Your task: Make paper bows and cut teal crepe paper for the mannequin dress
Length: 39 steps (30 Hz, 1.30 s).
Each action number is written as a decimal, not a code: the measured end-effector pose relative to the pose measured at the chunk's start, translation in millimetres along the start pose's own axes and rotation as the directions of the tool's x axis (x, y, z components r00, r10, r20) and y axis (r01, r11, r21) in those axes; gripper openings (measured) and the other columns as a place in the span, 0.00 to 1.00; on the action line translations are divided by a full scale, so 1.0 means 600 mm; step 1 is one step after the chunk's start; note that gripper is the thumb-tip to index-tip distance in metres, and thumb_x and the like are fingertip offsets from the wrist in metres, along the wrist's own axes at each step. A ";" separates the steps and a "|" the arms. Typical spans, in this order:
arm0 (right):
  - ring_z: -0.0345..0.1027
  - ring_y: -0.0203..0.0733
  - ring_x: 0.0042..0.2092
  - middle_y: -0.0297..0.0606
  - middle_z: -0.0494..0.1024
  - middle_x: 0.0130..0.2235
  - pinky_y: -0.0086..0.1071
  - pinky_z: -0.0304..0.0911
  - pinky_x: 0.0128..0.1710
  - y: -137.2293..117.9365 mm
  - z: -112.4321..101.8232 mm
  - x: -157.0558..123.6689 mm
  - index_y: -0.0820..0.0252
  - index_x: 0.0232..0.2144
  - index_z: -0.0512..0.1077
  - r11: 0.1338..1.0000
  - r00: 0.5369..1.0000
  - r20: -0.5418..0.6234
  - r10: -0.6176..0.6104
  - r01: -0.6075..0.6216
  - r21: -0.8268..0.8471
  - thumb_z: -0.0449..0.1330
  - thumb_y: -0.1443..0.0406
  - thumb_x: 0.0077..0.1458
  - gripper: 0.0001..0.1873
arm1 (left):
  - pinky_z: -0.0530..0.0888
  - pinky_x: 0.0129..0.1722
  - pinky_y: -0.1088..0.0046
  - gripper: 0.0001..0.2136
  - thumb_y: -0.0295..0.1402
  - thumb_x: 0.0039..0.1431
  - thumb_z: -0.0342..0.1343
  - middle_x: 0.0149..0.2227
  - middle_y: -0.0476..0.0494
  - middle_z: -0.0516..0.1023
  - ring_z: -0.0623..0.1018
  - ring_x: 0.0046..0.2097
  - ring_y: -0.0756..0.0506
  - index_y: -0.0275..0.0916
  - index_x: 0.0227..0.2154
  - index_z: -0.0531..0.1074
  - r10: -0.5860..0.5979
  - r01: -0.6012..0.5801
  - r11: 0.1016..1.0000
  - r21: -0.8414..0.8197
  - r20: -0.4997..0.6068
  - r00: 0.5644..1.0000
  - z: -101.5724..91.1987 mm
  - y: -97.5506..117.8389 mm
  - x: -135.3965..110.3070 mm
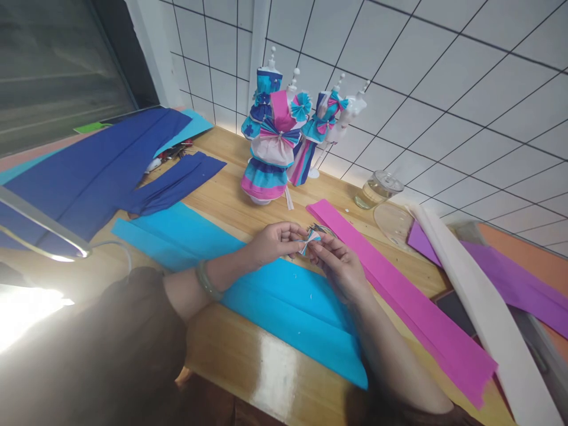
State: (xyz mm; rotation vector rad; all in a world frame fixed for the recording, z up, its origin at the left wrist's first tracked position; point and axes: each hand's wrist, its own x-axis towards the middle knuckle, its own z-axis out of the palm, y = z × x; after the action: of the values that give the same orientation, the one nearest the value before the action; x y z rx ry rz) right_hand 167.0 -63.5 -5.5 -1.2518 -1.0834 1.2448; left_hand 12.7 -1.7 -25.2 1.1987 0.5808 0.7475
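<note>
Between my hands is a small pleated paper bow (312, 236) in pale pink and light blue, pinched at its middle. My left hand (283, 241) grips its left side with thumb and fingers. On the right side, my right hand (338, 260) pinches it too, fingers curled. Both hands are over a wide sheet of blue crepe paper (284, 296) on the wooden table. Just behind the bow lies a small dish of tiny bits (326, 231), partly hidden by my fingers. A long pink crepe strip (399, 290) lies to the right of my right hand.
Several mini dress forms stand at the back, among them one in a tiered paper dress (268, 171). A lidded glass cup (377, 189) is near the tiled wall. Dark blue paper (89, 165) covers the left; white (479, 307) and purple strips (510, 278) lie right. A lamp (48, 225) juts in at left.
</note>
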 end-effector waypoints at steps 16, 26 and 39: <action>0.65 0.33 0.26 0.31 0.74 0.24 0.29 0.62 0.31 0.000 0.003 0.000 0.58 0.29 0.73 0.996 0.992 -0.121 -0.037 0.027 -0.082 0.62 0.61 0.44 0.09 | 0.69 0.33 0.77 0.12 0.37 0.49 0.55 0.31 0.43 0.75 0.73 0.33 0.51 0.32 0.32 0.71 0.049 -0.060 0.988 0.139 0.084 0.995 0.007 -0.001 -0.003; 0.68 0.36 0.29 0.34 0.76 0.28 0.32 0.64 0.34 0.001 0.005 -0.002 0.58 0.32 0.73 0.985 0.991 -0.117 -0.063 0.043 -0.168 0.61 0.60 0.45 0.11 | 0.66 0.28 0.78 0.11 0.37 0.48 0.55 0.25 0.46 0.73 0.70 0.28 0.52 0.31 0.27 0.72 0.061 -0.057 0.979 0.196 -0.018 0.998 0.005 0.000 -0.002; 0.66 0.36 0.30 0.35 0.73 0.29 0.31 0.62 0.32 0.005 0.003 0.003 0.58 0.34 0.72 0.991 0.982 -0.171 -0.074 0.053 -0.125 0.63 0.61 0.42 0.13 | 0.66 0.30 0.77 0.11 0.36 0.49 0.54 0.26 0.46 0.74 0.70 0.29 0.51 0.32 0.26 0.74 0.086 -0.063 0.980 0.188 -0.117 0.989 -0.002 0.003 0.002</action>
State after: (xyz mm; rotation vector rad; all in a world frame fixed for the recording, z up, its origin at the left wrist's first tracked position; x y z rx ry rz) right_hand 164.9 -61.8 -8.6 -1.3796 -1.0730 1.0128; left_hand 12.1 0.2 -24.1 1.3574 0.7237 0.8504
